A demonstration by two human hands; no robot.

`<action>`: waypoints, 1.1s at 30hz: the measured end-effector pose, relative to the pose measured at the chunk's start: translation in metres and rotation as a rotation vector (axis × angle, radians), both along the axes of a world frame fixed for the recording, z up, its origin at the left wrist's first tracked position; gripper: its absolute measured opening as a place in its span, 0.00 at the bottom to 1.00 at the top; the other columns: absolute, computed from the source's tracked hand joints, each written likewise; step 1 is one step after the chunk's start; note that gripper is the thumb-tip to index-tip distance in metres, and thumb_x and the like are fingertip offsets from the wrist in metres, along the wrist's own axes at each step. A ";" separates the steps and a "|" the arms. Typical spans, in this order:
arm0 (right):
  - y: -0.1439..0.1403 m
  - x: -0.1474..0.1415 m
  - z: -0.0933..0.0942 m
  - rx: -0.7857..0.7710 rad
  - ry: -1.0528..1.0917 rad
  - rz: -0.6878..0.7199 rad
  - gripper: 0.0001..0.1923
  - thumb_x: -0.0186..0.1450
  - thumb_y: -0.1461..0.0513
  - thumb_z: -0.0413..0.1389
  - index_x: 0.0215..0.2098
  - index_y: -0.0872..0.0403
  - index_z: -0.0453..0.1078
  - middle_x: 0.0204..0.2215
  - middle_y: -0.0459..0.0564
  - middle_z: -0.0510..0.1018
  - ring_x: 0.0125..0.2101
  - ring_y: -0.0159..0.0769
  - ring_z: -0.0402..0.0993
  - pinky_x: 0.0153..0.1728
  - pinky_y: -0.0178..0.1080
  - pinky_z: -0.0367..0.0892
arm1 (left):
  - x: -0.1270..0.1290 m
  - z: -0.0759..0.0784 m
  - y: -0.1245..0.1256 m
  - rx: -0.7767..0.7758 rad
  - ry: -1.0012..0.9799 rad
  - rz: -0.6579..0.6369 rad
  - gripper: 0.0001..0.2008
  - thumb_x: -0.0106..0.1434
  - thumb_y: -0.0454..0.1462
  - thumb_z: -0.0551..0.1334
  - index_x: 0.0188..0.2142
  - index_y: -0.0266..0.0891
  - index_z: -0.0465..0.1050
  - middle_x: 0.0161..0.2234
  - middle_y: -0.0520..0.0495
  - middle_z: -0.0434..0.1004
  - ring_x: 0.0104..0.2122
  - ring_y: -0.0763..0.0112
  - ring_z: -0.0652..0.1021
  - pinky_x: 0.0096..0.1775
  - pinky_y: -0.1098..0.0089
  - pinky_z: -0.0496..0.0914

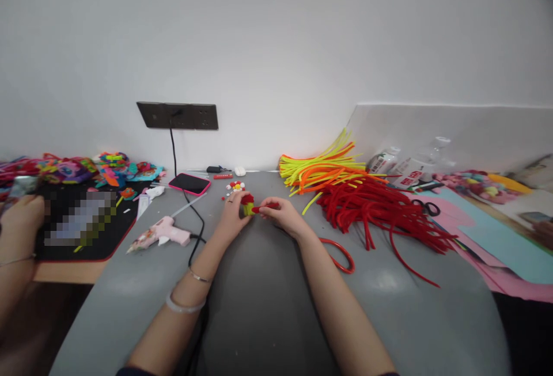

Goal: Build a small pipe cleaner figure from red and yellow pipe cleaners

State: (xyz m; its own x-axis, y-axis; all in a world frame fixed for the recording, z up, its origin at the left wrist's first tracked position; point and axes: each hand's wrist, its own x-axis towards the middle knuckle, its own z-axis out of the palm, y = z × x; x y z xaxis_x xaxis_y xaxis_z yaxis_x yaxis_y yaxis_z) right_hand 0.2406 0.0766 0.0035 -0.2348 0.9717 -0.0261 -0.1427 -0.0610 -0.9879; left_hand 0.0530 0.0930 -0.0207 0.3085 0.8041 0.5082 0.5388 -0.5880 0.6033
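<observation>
My left hand [232, 215] holds a small red and yellow-green pipe-cleaner piece [247, 204] above the grey table [259, 307]. My right hand [283, 215] pinches a red pipe cleaner [264, 208] whose end meets that piece. Both hands are close together at the table's middle. A red pipe-cleaner loop [341, 255] lies just right of my right forearm. A pile of red pipe cleaners [375, 209] and a bundle of yellow and orange ones [324, 171] lie to the right.
A pink glue gun [162, 233] with a black cord lies at the left, a phone in a pink case [189, 183] behind it. Another person's hand [19, 215] is at the far left by a black mat. Coloured paper sheets [496, 238] and bottles [410, 168] are at the right.
</observation>
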 end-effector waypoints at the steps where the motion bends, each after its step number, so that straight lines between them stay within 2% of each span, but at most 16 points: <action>1: 0.000 0.000 0.001 0.009 0.003 -0.011 0.14 0.49 0.56 0.68 0.28 0.55 0.72 0.20 0.41 0.75 0.22 0.28 0.69 0.28 0.33 0.63 | 0.000 -0.003 0.002 -0.028 0.016 0.030 0.27 0.55 0.33 0.66 0.54 0.41 0.64 0.53 0.39 0.70 0.54 0.55 0.70 0.54 0.54 0.64; 4: -0.002 0.000 0.002 0.037 0.003 -0.052 0.14 0.49 0.56 0.67 0.28 0.55 0.72 0.22 0.42 0.76 0.22 0.28 0.69 0.28 0.33 0.63 | -0.001 -0.009 0.003 -0.092 0.079 0.070 0.29 0.53 0.36 0.69 0.54 0.41 0.65 0.52 0.38 0.72 0.54 0.52 0.71 0.55 0.51 0.62; 7: -0.005 -0.004 0.003 0.076 -0.006 -0.102 0.15 0.49 0.55 0.67 0.28 0.55 0.72 0.22 0.43 0.76 0.24 0.30 0.70 0.30 0.34 0.64 | 0.000 -0.005 -0.003 -0.042 0.089 0.053 0.33 0.51 0.40 0.71 0.56 0.42 0.66 0.58 0.36 0.66 0.59 0.49 0.65 0.59 0.48 0.58; 8: -0.005 -0.005 0.003 0.095 -0.008 -0.122 0.14 0.49 0.55 0.67 0.28 0.55 0.72 0.23 0.43 0.76 0.24 0.30 0.70 0.30 0.34 0.64 | 0.001 -0.001 -0.007 -0.009 0.072 0.049 0.32 0.51 0.42 0.71 0.55 0.42 0.67 0.61 0.36 0.62 0.61 0.48 0.62 0.60 0.48 0.56; 10: -0.007 -0.007 0.003 0.135 -0.015 -0.157 0.14 0.50 0.55 0.67 0.28 0.54 0.72 0.23 0.43 0.75 0.24 0.30 0.69 0.29 0.34 0.64 | 0.003 0.006 -0.014 0.049 0.021 0.039 0.21 0.57 0.43 0.68 0.49 0.42 0.72 0.63 0.37 0.59 0.63 0.50 0.59 0.61 0.49 0.53; 13: -0.009 -0.009 0.003 0.188 -0.023 -0.166 0.13 0.50 0.56 0.67 0.28 0.54 0.71 0.23 0.43 0.75 0.24 0.30 0.68 0.28 0.34 0.63 | 0.005 0.015 -0.021 0.077 -0.088 0.018 0.07 0.61 0.41 0.64 0.38 0.42 0.75 0.59 0.40 0.65 0.60 0.54 0.62 0.60 0.50 0.55; 17: -0.012 -0.010 0.005 0.217 -0.011 -0.103 0.13 0.51 0.55 0.66 0.28 0.54 0.72 0.24 0.44 0.76 0.24 0.31 0.68 0.29 0.35 0.65 | 0.008 0.018 -0.022 0.021 -0.305 -0.004 0.05 0.60 0.39 0.64 0.33 0.40 0.74 0.50 0.41 0.74 0.52 0.58 0.71 0.57 0.54 0.60; 19: -0.012 -0.011 0.006 0.217 -0.009 -0.072 0.13 0.52 0.54 0.66 0.29 0.54 0.73 0.24 0.44 0.76 0.24 0.31 0.67 0.29 0.35 0.65 | 0.010 0.019 -0.022 -0.073 -0.429 -0.047 0.07 0.60 0.40 0.64 0.31 0.39 0.74 0.42 0.42 0.76 0.46 0.60 0.74 0.51 0.59 0.65; 21: -0.013 -0.011 0.007 0.223 -0.015 -0.078 0.13 0.53 0.53 0.65 0.29 0.54 0.73 0.23 0.44 0.75 0.24 0.31 0.67 0.28 0.35 0.65 | 0.012 0.021 -0.025 -0.233 -0.546 -0.108 0.10 0.60 0.43 0.63 0.30 0.38 0.72 0.33 0.45 0.76 0.36 0.66 0.76 0.40 0.66 0.69; 23: -0.013 -0.010 0.008 0.242 -0.034 -0.123 0.14 0.54 0.52 0.65 0.29 0.53 0.72 0.22 0.44 0.74 0.23 0.31 0.67 0.27 0.34 0.64 | 0.014 0.023 -0.028 -0.427 -0.629 -0.177 0.12 0.60 0.45 0.63 0.29 0.38 0.71 0.25 0.50 0.73 0.26 0.72 0.73 0.28 0.72 0.67; 25: -0.013 -0.009 0.009 0.267 -0.050 -0.181 0.14 0.55 0.52 0.64 0.29 0.53 0.71 0.23 0.44 0.74 0.24 0.31 0.67 0.26 0.34 0.64 | 0.015 0.026 -0.031 -0.586 -0.670 -0.247 0.13 0.59 0.46 0.64 0.29 0.38 0.69 0.21 0.54 0.69 0.19 0.76 0.69 0.22 0.75 0.62; 28: -0.013 -0.008 0.009 0.279 -0.020 -0.227 0.15 0.54 0.52 0.64 0.29 0.53 0.71 0.23 0.44 0.73 0.24 0.31 0.68 0.26 0.34 0.64 | 0.015 0.027 -0.033 -0.715 -0.704 -0.319 0.13 0.59 0.46 0.64 0.29 0.38 0.69 0.22 0.54 0.70 0.18 0.79 0.68 0.19 0.77 0.60; 33: -0.012 -0.010 0.008 0.227 0.111 -0.208 0.17 0.51 0.52 0.66 0.30 0.53 0.69 0.22 0.42 0.71 0.22 0.31 0.67 0.26 0.34 0.64 | 0.014 0.029 -0.035 -0.796 -0.728 -0.353 0.13 0.56 0.44 0.68 0.31 0.37 0.70 0.28 0.51 0.75 0.22 0.77 0.73 0.23 0.76 0.67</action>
State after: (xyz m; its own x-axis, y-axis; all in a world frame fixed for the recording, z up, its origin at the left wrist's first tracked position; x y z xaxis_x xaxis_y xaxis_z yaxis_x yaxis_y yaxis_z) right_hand 0.2302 0.0648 0.0112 -0.0204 0.9773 0.2109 -0.2362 0.2003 -0.9508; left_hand 0.0673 0.0584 0.0079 0.4221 0.9055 0.0424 -0.2129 0.0536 0.9756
